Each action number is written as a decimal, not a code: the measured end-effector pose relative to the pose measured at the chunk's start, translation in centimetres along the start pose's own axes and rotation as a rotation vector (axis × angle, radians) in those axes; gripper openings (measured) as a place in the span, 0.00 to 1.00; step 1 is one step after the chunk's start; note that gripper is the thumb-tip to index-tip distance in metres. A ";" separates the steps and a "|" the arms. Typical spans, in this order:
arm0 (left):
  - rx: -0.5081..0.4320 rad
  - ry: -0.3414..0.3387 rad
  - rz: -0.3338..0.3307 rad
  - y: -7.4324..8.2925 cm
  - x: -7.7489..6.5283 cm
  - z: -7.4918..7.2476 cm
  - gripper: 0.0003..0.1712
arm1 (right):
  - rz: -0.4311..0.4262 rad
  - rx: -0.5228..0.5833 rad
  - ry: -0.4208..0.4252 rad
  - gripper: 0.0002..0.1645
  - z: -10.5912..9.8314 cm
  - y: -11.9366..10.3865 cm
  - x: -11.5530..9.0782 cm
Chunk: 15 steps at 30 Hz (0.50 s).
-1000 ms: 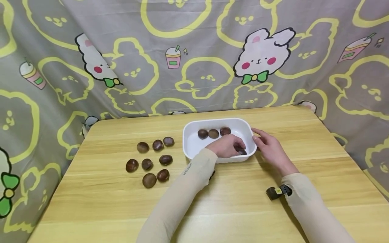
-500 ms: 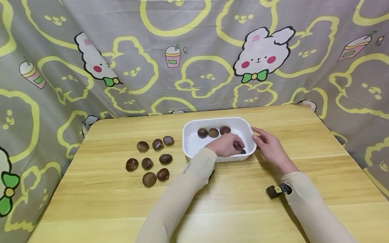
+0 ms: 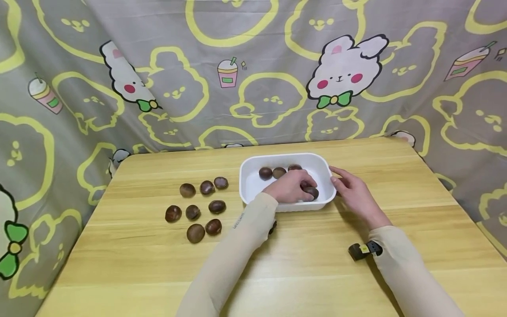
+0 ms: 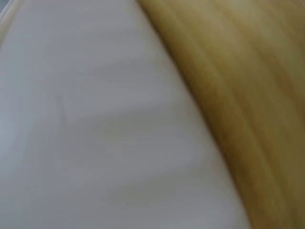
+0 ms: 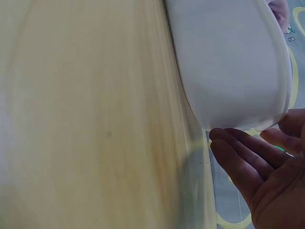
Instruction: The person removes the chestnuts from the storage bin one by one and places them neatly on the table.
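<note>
My left hand (image 3: 291, 186) reaches into the white plastic container (image 3: 247, 169) and pinches a brown chestnut (image 3: 312, 193) near its front right corner. Along the container's back wall sit chestnuts in a row, such as this one (image 3: 265, 173); the rightmost is partly hidden by the left hand. My right hand (image 3: 354, 189) rests its fairly straight fingers against the container's right end. In the right wrist view, fingertips (image 5: 219, 136) touch the outside of the white wall. The left wrist view shows only the container's outer side (image 4: 105, 119) and table, no hand.
Left of the container, several loose chestnuts (image 3: 192, 212) lie in rough rows on the wooden table (image 3: 309, 264). A patterned curtain (image 3: 269, 57) hangs behind the table and at both sides. A small dark camera (image 3: 358, 251) sticks out from the right wrist.
My left hand has shifted slightly back and left inside the container, and more of the chestnut at its fingertips shows. The right hand stays at the container's end.
</note>
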<state>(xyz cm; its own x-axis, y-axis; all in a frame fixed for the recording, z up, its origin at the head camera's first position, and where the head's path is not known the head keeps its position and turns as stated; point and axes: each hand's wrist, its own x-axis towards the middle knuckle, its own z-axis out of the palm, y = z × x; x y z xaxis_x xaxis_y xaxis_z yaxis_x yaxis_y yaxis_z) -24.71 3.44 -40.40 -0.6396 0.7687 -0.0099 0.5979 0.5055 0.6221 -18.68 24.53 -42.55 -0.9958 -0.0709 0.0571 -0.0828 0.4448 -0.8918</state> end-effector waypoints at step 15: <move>-0.218 0.179 0.023 -1.2 -4.9 -3.0 0.17 | 0.009 -0.029 0.006 0.29 0.1 0.4 0.1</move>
<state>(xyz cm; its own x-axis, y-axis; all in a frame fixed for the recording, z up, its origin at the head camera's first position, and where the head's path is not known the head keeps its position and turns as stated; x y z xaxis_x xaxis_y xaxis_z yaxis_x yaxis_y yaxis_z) -23.74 -2.12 -38.81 -0.7137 0.6878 0.1325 0.5075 0.3773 0.7747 -18.80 24.64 -42.94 -0.9967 -0.0616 0.0522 -0.0751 0.4713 -0.8788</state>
